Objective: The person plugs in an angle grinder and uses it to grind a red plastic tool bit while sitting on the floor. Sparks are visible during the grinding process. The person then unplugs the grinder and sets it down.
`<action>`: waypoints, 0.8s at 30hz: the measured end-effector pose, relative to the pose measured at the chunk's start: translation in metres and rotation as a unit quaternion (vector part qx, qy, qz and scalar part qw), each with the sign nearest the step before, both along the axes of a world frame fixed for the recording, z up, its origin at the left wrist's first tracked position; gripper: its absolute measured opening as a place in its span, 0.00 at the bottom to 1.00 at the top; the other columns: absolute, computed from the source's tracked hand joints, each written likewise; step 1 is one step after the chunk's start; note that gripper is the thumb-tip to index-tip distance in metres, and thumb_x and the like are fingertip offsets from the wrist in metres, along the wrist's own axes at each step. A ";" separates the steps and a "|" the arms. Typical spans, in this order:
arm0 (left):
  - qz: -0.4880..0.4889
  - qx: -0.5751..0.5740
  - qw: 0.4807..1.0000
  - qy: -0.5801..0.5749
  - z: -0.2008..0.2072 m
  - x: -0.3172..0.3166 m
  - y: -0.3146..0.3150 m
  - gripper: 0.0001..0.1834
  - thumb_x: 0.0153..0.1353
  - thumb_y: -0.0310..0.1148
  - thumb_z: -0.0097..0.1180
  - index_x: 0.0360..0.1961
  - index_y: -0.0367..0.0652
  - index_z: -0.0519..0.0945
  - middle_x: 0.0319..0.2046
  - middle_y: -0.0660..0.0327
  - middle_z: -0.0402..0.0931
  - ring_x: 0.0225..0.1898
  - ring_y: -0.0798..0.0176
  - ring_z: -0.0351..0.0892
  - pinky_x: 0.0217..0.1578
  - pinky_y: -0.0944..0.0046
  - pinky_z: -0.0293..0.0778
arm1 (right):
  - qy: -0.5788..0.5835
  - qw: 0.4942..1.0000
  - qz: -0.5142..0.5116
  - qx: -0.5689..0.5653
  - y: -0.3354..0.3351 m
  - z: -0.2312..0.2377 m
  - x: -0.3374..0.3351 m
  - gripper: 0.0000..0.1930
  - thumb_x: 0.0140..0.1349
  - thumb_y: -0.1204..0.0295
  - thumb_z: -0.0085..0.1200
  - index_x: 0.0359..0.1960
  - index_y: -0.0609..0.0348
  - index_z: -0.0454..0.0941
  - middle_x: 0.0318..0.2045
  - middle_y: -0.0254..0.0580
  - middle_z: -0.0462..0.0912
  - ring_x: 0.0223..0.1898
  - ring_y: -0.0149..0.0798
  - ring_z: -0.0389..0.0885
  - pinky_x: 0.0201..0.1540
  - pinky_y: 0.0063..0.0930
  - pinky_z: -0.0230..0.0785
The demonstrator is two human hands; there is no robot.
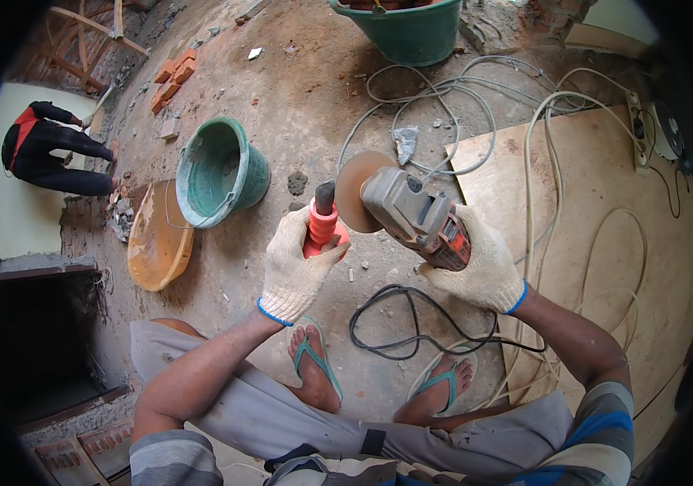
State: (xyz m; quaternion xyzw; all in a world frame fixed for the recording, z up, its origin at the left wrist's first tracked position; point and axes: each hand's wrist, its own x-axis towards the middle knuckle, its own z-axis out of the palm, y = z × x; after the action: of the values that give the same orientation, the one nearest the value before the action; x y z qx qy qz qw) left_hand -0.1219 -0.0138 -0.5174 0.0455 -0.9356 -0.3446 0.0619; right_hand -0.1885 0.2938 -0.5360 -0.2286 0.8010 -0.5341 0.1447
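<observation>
My left hand [291,267], in a cream knit glove with a blue cuff edge, is closed around the red grip of a chisel [324,225]. Its dark metal end points up and away from me. In the matching glove, my right hand [476,267] grips the rear body of a grey and red angle grinder [413,202]. The round brown disc [359,188] of the grinder stands close beside the chisel's dark end; whether they touch I cannot tell. Both tools are held above the floor, over the gap between my sandalled feet.
A black cable [411,340] loops near my right foot. Pale cables [476,105] coil ahead and across a plywood sheet [614,219]. Green buckets [221,174] [403,32] and an orange basin [160,239] stand around. Bricks [172,81] lie far left, near another person [55,150].
</observation>
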 end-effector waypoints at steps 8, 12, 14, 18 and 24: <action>-0.008 -0.014 1.000 -0.006 -0.001 0.001 -0.001 0.32 0.56 0.34 0.81 0.60 0.40 0.81 0.48 0.50 0.82 0.48 0.49 0.86 0.51 0.53 0.81 | 0.002 1.000 -0.006 0.003 0.001 0.002 -0.001 0.44 0.53 0.61 0.80 0.69 0.61 0.70 0.53 0.54 0.87 0.54 0.51 0.90 0.59 0.41 0.81; -0.009 -0.014 0.999 -0.027 0.001 0.002 0.000 0.32 0.56 0.35 0.81 0.60 0.40 0.80 0.48 0.51 0.83 0.49 0.49 0.86 0.52 0.52 0.81 | 0.016 1.000 -0.005 0.003 0.000 0.003 -0.001 0.44 0.53 0.61 0.80 0.69 0.61 0.71 0.53 0.54 0.87 0.53 0.51 0.90 0.58 0.41 0.81; -0.010 -0.014 0.999 -0.032 0.002 0.002 0.001 0.32 0.56 0.35 0.81 0.60 0.40 0.80 0.48 0.51 0.83 0.49 0.49 0.86 0.52 0.52 0.81 | 0.022 1.000 -0.004 0.002 -0.001 0.003 -0.001 0.44 0.53 0.61 0.80 0.69 0.61 0.71 0.53 0.55 0.87 0.53 0.51 0.90 0.58 0.41 0.81; -0.015 -0.015 0.999 -0.028 0.003 0.002 0.002 0.32 0.57 0.36 0.80 0.61 0.41 0.80 0.48 0.50 0.83 0.50 0.49 0.86 0.52 0.52 0.81 | 0.021 1.000 -0.003 0.012 -0.002 0.003 0.000 0.46 0.51 0.60 0.82 0.69 0.63 0.70 0.52 0.56 0.87 0.53 0.50 0.90 0.57 0.41 0.81; -0.018 -0.036 0.999 -0.026 0.005 0.002 0.005 0.27 0.60 0.31 0.76 0.59 0.37 0.80 0.49 0.51 0.85 0.49 0.54 0.88 0.54 0.56 0.82 | 0.011 1.000 -0.009 -0.010 -0.003 -0.002 0.000 0.48 0.49 0.58 0.83 0.69 0.63 0.70 0.51 0.55 0.87 0.52 0.48 0.90 0.56 0.40 0.81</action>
State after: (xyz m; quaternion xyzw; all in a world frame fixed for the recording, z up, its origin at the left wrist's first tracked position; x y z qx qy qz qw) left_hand -0.1201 -0.0089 -0.5124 0.0351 -0.9495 -0.3101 0.0328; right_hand -0.1884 0.2911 -0.5378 -0.2286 0.7994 -0.5406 0.1283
